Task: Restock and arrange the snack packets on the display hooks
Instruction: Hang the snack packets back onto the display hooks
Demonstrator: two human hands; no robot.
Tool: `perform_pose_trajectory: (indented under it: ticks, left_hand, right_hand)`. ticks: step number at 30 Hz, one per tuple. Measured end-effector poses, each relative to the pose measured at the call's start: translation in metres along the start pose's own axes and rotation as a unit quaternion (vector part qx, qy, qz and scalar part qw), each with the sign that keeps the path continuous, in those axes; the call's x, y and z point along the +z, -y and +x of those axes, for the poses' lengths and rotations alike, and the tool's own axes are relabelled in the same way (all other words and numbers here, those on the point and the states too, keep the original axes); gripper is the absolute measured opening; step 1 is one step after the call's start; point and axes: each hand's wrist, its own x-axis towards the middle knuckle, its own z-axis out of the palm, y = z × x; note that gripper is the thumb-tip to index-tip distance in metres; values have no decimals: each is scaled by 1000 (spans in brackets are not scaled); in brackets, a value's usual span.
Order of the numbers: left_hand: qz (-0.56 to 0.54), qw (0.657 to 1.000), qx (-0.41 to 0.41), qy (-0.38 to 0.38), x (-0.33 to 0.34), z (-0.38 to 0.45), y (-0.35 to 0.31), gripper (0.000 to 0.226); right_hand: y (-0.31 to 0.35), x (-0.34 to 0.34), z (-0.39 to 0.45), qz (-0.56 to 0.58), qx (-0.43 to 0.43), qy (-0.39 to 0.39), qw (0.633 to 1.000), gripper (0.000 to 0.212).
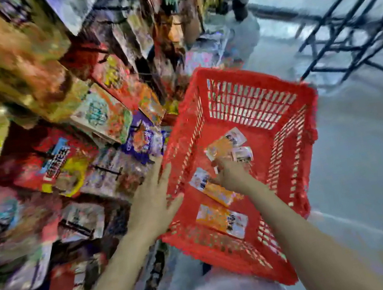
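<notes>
Red basket [236,103]: moulded plastic, rectangular, slotted lattice walls, solid floor; occupies the centre of the view, tilted, its far end toward 1 o'clock.

Snack packets in the basket: flat, glossy pouches printed orange and white. One [222,220] lies flat on the floor at the near end, at 6 o'clock within the basket. A second [213,188] lies just beyond it, partly under the right hand. A small cluster [229,145] sits at mid-floor, touching the fingertips.

Right hand [231,176]: reaches down into the basket, fingers curled toward the mid-floor cluster; blur prevents telling whether it actually pinches a packet.

Left hand [154,202]: fingers straight and spread, palm down, lying against the basket's left rim at 9 o'clock.

Display rack [104,167]: fills the left half, 7 to 12 o'clock; dark wire hooks carrying crowded, crinkled foil packets in red, yellow, purple and green, heavily blurred.

Stool [352,29]: black tubular metal legs, pale round seat, at 2 o'clock, well apart from the basket on a smooth grey floor [368,168].
</notes>
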Motion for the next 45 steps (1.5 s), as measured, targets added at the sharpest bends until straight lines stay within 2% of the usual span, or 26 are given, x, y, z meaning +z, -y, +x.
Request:
perform_pose_trajectory:
  ticks: [3,5,7,11,14,16,20,27,29,32,34,39,43,45]
  left_hand:
    - [-4,1000,8,-22,5,2,6,81]
    - [-13,999,5,-42,6,6,6,82]
    - [-13,999,2,-44,8,9,7,82]
    - [-5,1000,-3,-28,9,12,10,79]
    - [-3,1000,-22,-3,3,13,4,77]
    - [0,1000,-30,7,0,18,1,78]
    - [2,1000,-29,3,-3,30,0,77]
    - [5,999,-37,-4,-5,39,-5,74]
    - [-1,999,-42,-12,-5,40,-6,71]
    - [-15,999,-34,-23,-5,45,-7,69]
    - [-15,1000,-20,-16,-3,48,-7,72]
    - [-12,1000,2,-2,0,48,-7,83]
    - [-10,1000,5,-16,-2,52,-8,80]
    - [-12,1000,2,-26,-2,58,-9,77]
  right_hand:
    - [-10,27,22,2,61,23,998,53]
    - [-19,47,34,-6,100,-14,995,48]
    - [-16,54,28,-29,112,-48,992,55]
    - [-12,63,23,-119,132,-24,984,74]
    - [-14,66,29,-95,154,-22,983,44]
    - [-19,66,30,-72,162,-31,984,39]
    - [-27,63,26,-14,204,-105,973,46]
    - [-29,75,35,18,242,-138,960,90]
    - [-27,70,39,48,260,-132,955,82]
    - [-29,60,46,60,255,-91,961,53]
    - [-34,52,50,87,257,-70,960,53]
    - [-51,32,49,103,320,-155,929,53]
    - [-49,33,50,83,333,-144,928,54]
    - [-46,31,52,116,338,-150,922,54]
